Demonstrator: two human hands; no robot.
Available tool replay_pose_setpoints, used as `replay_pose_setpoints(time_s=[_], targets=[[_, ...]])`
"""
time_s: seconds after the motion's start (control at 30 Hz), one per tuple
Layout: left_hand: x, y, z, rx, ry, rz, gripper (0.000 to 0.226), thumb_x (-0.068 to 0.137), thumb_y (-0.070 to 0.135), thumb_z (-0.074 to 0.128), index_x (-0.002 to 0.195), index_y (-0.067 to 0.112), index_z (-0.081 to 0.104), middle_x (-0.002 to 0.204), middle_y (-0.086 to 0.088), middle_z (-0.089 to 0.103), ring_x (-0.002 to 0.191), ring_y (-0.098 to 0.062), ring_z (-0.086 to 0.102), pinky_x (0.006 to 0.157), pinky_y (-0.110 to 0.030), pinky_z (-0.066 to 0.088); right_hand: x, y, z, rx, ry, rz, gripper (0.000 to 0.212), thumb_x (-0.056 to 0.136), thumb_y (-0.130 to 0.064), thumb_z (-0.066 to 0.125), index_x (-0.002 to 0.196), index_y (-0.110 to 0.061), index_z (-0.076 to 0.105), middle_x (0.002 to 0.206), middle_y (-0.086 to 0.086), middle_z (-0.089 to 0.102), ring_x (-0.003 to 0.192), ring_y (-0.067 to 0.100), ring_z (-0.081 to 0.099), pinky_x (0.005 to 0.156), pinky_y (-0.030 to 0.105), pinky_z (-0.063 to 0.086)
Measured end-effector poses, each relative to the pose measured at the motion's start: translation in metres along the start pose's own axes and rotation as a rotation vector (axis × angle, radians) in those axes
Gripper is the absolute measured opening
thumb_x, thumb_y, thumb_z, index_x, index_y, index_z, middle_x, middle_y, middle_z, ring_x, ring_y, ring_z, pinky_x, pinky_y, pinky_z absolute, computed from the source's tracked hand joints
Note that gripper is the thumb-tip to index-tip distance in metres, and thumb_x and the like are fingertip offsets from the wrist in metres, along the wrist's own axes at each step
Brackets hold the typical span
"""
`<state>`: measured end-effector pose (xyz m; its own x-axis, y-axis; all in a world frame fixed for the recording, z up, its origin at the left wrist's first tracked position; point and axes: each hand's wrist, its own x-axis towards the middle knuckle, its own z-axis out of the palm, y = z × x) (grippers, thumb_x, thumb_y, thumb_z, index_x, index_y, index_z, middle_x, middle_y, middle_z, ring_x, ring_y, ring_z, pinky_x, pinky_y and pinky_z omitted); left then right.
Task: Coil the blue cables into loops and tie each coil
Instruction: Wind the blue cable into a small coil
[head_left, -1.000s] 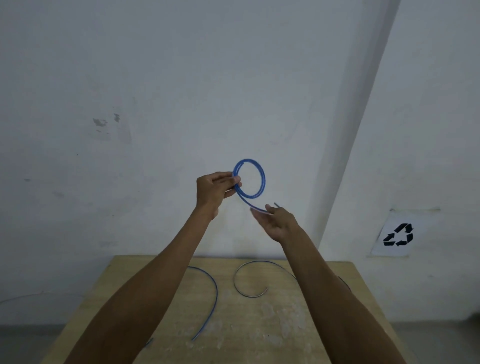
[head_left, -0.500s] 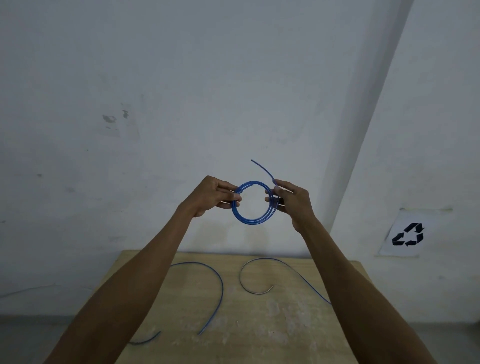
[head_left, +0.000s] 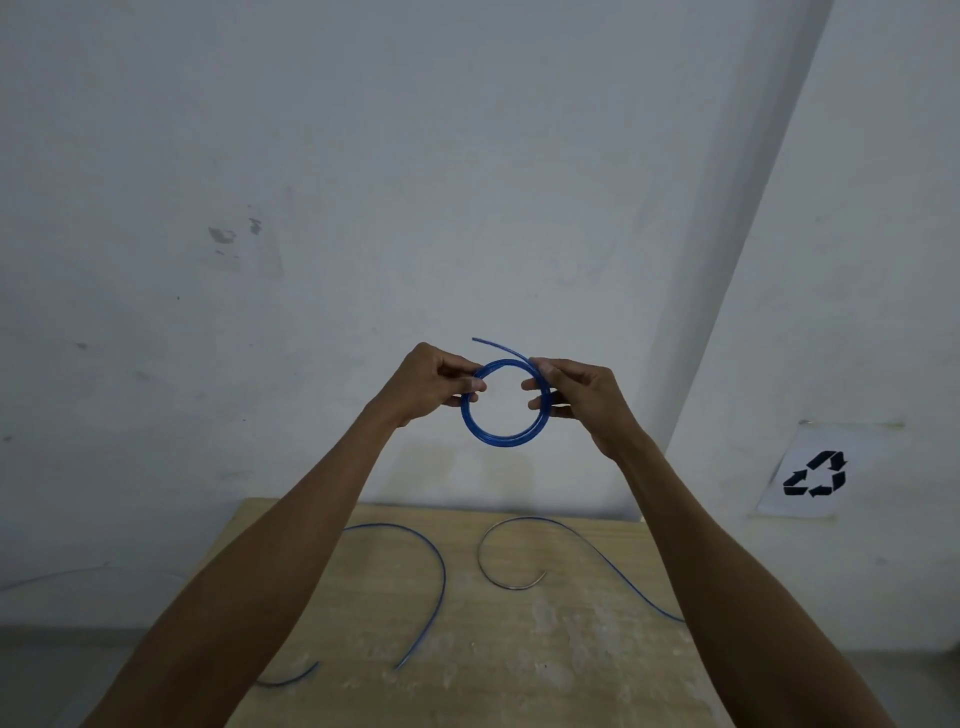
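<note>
A blue cable coil (head_left: 501, 439) of several loops hangs upright in the air in front of the wall. My left hand (head_left: 434, 384) pinches its left side and my right hand (head_left: 579, 397) pinches its right side. A short free end of the cable (head_left: 498, 345) sticks up and to the left from my right fingers. Below, two loose blue cables lie on the wooden table (head_left: 519, 675): one curved cable (head_left: 439, 571) on the left and one hooked cable (head_left: 587, 545) on the right, partly hidden by my right forearm.
A white wall rises right behind the table, with a projecting column edge on the right. A paper with a black recycling sign (head_left: 815, 475) hangs low on the right wall. The grey floor shows on both sides of the table.
My right hand came up from below the coil and took hold of its right side. The coil moved lower and gained loops, and the free end now points up-left.
</note>
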<state>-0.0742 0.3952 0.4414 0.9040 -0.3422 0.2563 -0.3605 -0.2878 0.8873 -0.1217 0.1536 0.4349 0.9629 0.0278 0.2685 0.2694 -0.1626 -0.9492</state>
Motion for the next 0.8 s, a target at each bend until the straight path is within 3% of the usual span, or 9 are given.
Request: replay_pose_setpoints(time_s=[0.17,0.33,0.6,0.8], targets=[[0.0,0.003,0.001,-0.001,-0.027,0.035,0.022,0.09,0.003,0.075,0.112,0.002,0.077,0.094,-0.016,0.078,0.08,-0.023,0.076,0.077,-0.028,0.062,0.001,0.001,-0.003,0.019,0.008,-0.008,0.022,0.097,-0.011,0.067,0.117,-0.005,0.073,0.1,0.013,0.079,0.082,0.027,0.076,0.076,0.033,0.062],[-0.001,0.004,0.0,-0.085,-0.09,0.029,0.022,0.097,0.002,0.066,0.117,-0.002,0.073,0.093,-0.011,0.075,0.082,-0.025,0.072,0.079,-0.032,0.063,0.003,-0.007,-0.005,-0.015,-0.03,-0.033,0.024,0.099,-0.006,0.062,0.118,-0.013,0.073,0.101,0.008,0.079,0.077,0.021,0.074,0.074,0.031,0.062],[-0.003,-0.004,0.003,-0.326,-0.113,-0.038,0.025,0.103,0.004,0.056,0.123,-0.002,0.068,0.099,-0.009,0.07,0.085,-0.019,0.062,0.082,-0.029,0.057,0.007,-0.01,-0.006,-0.03,-0.009,-0.056,0.023,0.099,-0.001,0.059,0.118,-0.006,0.072,0.099,0.013,0.079,0.074,0.024,0.073,0.073,0.031,0.061],[-0.004,-0.002,0.004,-0.339,-0.123,-0.041,0.022,0.103,0.002,0.055,0.119,0.002,0.07,0.093,-0.007,0.07,0.079,-0.016,0.06,0.08,-0.029,0.055,0.006,-0.005,-0.002,0.008,0.015,-0.041,0.022,0.099,0.0,0.059,0.116,-0.004,0.073,0.099,0.013,0.078,0.077,0.026,0.075,0.074,0.032,0.061]])
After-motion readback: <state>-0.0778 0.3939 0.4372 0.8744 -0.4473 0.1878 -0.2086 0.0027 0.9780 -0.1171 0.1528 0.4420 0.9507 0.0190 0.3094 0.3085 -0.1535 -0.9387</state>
